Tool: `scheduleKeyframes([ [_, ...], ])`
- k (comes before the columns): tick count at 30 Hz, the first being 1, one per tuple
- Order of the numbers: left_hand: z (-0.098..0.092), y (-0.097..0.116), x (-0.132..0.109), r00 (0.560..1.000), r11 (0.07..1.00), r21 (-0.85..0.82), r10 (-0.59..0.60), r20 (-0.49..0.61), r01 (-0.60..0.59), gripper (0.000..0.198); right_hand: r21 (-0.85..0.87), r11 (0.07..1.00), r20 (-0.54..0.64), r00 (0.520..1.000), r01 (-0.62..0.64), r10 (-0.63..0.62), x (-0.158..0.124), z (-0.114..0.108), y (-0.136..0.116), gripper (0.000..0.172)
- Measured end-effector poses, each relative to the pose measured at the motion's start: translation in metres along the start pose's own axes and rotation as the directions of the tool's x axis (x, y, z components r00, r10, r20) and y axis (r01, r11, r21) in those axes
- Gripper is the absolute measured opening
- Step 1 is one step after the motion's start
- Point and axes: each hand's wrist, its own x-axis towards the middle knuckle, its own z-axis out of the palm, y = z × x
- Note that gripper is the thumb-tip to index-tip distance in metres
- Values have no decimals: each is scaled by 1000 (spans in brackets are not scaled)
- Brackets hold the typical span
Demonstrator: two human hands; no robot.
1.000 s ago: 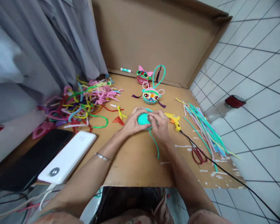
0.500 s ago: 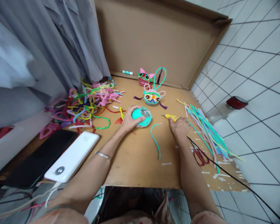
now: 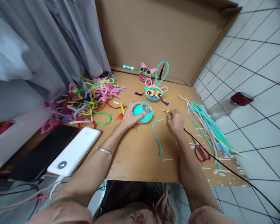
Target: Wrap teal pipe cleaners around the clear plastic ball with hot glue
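My left hand [image 3: 131,115] is wrapped round the left side of a turquoise ball [image 3: 140,109], which has a bare greyish patch on its upper right. To the right of it, my right hand [image 3: 176,120] grips a yellow glue gun [image 3: 168,111] whose metal tip points left toward the ball, apart from it. Most of the gun's body is hidden by the fingers. A short turquoise pipe cleaner [image 3: 156,137] lies curved on the table between the two hands. Just behind the ball stands a decorated ball figure [image 3: 153,92] with eyes, pink loops and purple tassels.
A tangle of coloured pipe cleaners [image 3: 91,99] lies at left, straight ones [image 3: 206,127] at right beside red-handled scissors [image 3: 201,153]. A black cord [image 3: 220,162] runs off right. A power bank [image 3: 76,152], a phone [image 3: 44,152], a second figure [image 3: 145,73] and a jar [image 3: 226,107] are there.
My right hand has turned over the glue gun, so less of its yellow body shows. The left hand keeps its hold on the ball. The whole view has shifted slightly.
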Motion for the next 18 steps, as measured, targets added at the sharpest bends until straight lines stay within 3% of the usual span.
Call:
scheduleKeyframes([
  [4, 0, -2, -1, 999, 999, 38, 24, -31, -23, 49, -44, 979, 168, 967, 199, -189, -6, -2, -19, 21],
  [8, -1, 0, -1, 999, 998, 49, 43, -10, -43, 48, -137, 937, 281, 919, 322, -275, -15, 5, -37, 24],
  [13, -1, 5, -1, 997, 997, 23, 69, 18, -70, 49, -201, 884, 275, 890, 422, -362, -20, 14, -43, 25],
  [18, 1, 6, -2, 996, 996, 19, 82, 44, -83, 47, -136, 889, 206, 890, 437, -406, -14, 14, -27, 23],
])
